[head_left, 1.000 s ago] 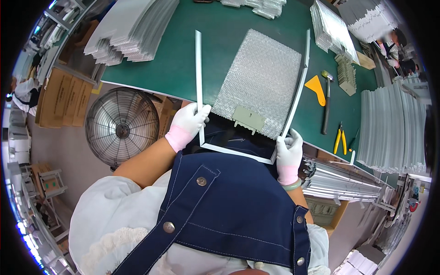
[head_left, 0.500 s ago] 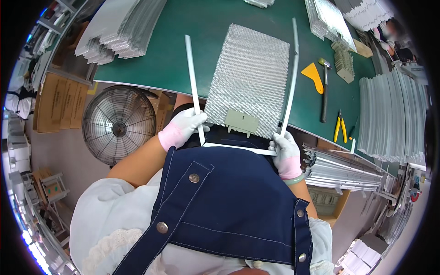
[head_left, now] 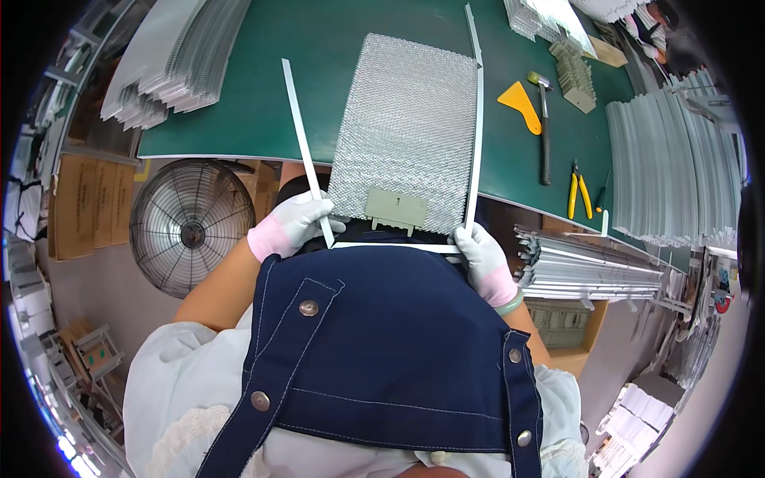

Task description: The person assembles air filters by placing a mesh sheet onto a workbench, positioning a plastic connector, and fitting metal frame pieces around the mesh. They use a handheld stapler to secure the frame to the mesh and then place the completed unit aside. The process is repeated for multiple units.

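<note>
A thin white metal frame strip [head_left: 299, 131], bent into a three-sided U, opens away from me around a silver mesh panel [head_left: 410, 119]. My left hand [head_left: 293, 225], in a white and pink glove, grips the frame's left bar close to the near corner. At the near right corner my gloved right hand [head_left: 482, 259] is closed on the frame. The right bar runs along the panel's right edge, while the left bar leans outward, apart from the panel. A grey-green plastic piece with small legs [head_left: 396, 209] sits on the panel's near edge. The panel's far part lies over the green table.
On the green table [head_left: 279, 32] are a yellow scraper [head_left: 522, 106], a hammer [head_left: 545, 131] and yellow-handled pliers [head_left: 579, 193]. Stacked panels stand at the far left [head_left: 179, 64] and the right [head_left: 669, 167]. A floor fan [head_left: 191, 227] stands left; another person [head_left: 649, 32] is far right.
The right bar has come in against the panel's right edge, where a gap showed before. My right hand has moved inward with it. The whole view has shifted slightly.
</note>
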`<state>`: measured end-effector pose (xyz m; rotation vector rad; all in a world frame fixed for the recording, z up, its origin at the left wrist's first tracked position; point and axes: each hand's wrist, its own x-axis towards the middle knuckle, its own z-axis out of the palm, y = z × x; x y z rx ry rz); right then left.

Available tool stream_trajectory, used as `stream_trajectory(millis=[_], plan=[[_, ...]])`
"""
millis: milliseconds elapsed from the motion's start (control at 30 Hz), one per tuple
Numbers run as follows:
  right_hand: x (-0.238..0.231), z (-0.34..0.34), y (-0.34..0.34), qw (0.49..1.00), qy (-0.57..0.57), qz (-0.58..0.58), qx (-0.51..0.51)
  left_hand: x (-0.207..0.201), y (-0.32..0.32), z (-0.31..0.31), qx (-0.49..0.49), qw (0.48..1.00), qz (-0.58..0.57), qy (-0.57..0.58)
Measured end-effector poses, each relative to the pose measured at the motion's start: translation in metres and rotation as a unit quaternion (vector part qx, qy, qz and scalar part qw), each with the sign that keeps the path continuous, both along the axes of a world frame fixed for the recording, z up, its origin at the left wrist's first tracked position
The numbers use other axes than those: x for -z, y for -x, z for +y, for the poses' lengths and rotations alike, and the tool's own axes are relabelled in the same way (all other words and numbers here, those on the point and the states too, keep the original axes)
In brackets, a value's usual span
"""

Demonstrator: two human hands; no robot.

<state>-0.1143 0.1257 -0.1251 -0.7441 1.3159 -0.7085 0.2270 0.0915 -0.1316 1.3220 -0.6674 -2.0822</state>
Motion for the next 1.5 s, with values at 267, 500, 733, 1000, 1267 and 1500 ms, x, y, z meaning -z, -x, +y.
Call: stream_trajectory(millis=[267, 500, 733, 1000, 1267, 1500], plan=[[0.008, -0.003, 0.007, 0.999, 0.022, -0.05, 0.0, -0.009, 0.013, -0.014, -0.043, 0.999, 0.019, -0.013], [0.015, -0.011, -0.017, 0.993, 0.014, -0.054, 0.101, 0.005, 0.038, -0.009, -0.17, 0.985, 0.037, 0.01], [0.019, -0.019, -0.024, 0.983, 0.039, -0.11, 0.143, 0.009, 0.047, -0.017, -0.136, 0.989, 0.059, 0.001], [0.023, -0.02, -0.028, 0.965, 0.079, -0.117, 0.223, 0.009, 0.044, -0.019, -0.058, 0.996, 0.069, 0.011], [0.024, -0.021, -0.029, 0.966, 0.085, -0.064, 0.238, -0.003, 0.042, -0.026, 0.042, 0.998, -0.009, 0.041], [0.013, -0.025, -0.026, 0.965, 0.056, -0.114, 0.23, -0.007, 0.039, -0.024, -0.018, 0.997, 0.079, 0.009]])
